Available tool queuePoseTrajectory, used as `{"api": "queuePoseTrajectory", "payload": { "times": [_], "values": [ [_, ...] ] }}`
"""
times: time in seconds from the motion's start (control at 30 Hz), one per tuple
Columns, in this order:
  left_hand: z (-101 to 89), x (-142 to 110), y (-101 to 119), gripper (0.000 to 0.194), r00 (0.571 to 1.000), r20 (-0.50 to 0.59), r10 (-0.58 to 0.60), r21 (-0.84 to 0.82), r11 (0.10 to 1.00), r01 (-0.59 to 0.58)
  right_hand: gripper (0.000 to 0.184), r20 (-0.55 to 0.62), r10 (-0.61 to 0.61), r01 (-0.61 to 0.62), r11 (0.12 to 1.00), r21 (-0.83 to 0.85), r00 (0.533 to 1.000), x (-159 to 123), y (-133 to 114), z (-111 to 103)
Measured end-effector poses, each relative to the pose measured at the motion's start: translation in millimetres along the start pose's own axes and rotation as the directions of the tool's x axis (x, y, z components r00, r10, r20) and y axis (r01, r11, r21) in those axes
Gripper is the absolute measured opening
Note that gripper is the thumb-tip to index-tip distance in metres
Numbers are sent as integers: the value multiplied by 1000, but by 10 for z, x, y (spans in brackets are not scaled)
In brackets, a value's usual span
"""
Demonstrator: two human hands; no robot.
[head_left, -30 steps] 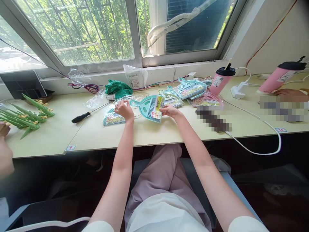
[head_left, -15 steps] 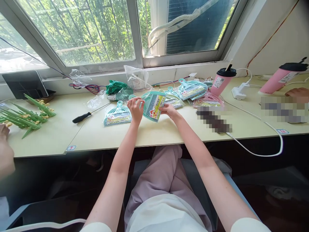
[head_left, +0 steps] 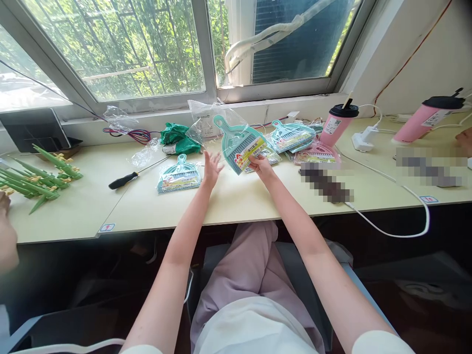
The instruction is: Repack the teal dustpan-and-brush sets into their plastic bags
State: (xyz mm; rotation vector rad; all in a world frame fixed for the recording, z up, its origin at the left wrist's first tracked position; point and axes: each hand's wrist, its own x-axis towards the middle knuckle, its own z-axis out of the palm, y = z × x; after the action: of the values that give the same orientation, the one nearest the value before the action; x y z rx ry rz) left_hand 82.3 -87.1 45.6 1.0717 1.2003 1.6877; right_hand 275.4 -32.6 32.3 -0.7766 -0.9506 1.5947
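Note:
My right hand grips the lower right edge of a mint-green dustpan and brush set with a printed label. The set is tilted and held above the table, its looped handle pointing up and left. Just left of it, my left hand is open with fingers spread, touching nothing. A second mint-green dustpan set, in clear wrapping, lies on the table left of my left hand. Another mint-green set rests at the back right on a pile, with a pink dustpan set beside it.
A screwdriver, green plastic bag and clear wrappers lie left. Pink cups, a white plug adapter and a cable stand right. Green artificial plants are far left, near another person's hand.
My left hand has let go of the dustpan set's handle and opened. In my right hand, the set has turned so its handle points upward.

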Motion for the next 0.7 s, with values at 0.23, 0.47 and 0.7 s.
{"api": "queuePoseTrajectory", "payload": {
  "times": [0.23,0.47,0.7],
  "values": [
    [136,-75,-220,74,922,378,-81,-75,990,117,25,-89,-16,16,1000,5,996,79,110,-26],
    [117,-151,-219,83,759,642,-108,129,991,32,30,-124,-81,93,991,96,989,194,127,-148],
    [-17,108,-249,36,923,384,-23,-11,1000,29,36,95,-65,60,997,53,993,124,87,-109]
  ]
}}
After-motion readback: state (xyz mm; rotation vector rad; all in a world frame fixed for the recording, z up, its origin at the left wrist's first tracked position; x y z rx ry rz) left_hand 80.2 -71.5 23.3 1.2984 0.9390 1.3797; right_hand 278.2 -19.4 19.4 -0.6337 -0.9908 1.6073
